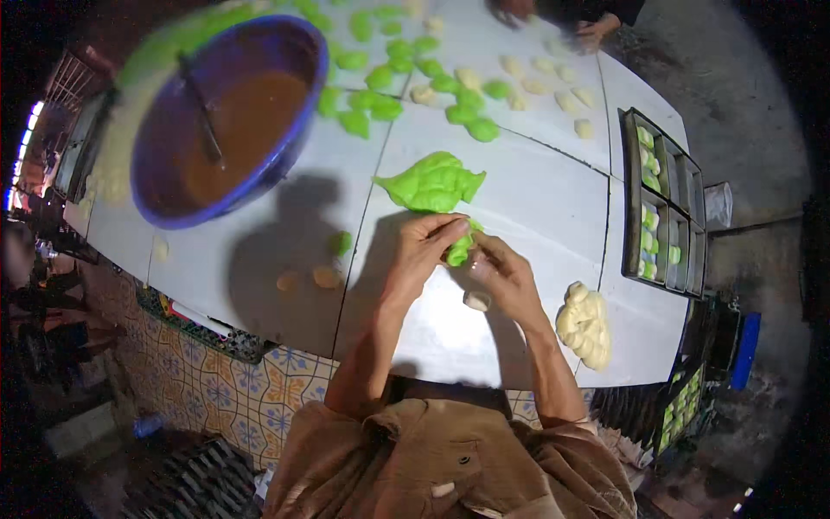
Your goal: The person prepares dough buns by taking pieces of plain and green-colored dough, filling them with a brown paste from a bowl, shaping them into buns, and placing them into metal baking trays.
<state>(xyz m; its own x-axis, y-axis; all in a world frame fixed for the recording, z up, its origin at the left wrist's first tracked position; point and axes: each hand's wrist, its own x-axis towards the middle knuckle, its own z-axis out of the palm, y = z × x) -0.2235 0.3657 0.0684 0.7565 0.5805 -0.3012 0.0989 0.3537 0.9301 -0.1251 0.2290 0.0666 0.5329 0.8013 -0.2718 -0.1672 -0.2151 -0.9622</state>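
A small rolled strip of green dough (459,251) is pinched between my two hands above the white tiled table. My left hand (424,251) closes on its left side, fingers bent over it. My right hand (506,275) grips the other side with curled fingers, slightly blurred. Just below the right hand is a small cream dough piece (476,300); whether the hand touches it I cannot tell. A larger lump of green dough (432,183) lies just beyond my hands. To the right, a folded lump of cream dough (584,327) rests near the table's front edge.
A blue basin (294,156) of brown filling with a long-handled utensil stands at left. Several green and cream dough pieces (380,104) are scattered at the back. A divided metal tray (659,203) holds dough pieces at right. Another person's hand (596,33) is at the far edge.
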